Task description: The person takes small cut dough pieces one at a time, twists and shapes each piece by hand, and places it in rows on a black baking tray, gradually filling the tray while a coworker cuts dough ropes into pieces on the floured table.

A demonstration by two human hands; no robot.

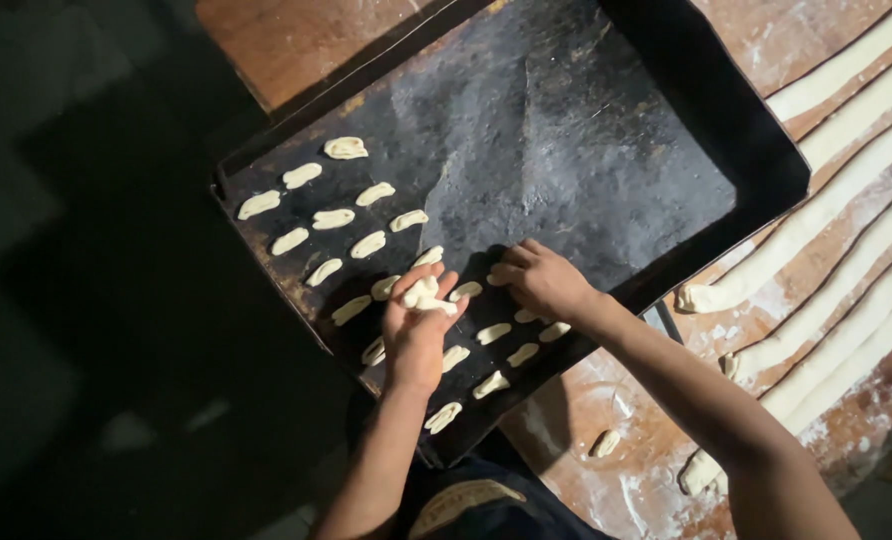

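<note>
Both hands reach over the tray (756, 130): left (418, 325) cupping dough pieces (424, 295), right (541, 280) pinching one.

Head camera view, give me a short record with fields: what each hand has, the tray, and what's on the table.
left hand: left hand holds several small dough pieces over the tray
right hand: right hand fingertips down on a dough piece at the end of a row
tray: dark baking tray, rows of small pieces at its left part, the rest bare
table: floured wooden table, long dough ropes at right, one loose piece
</note>
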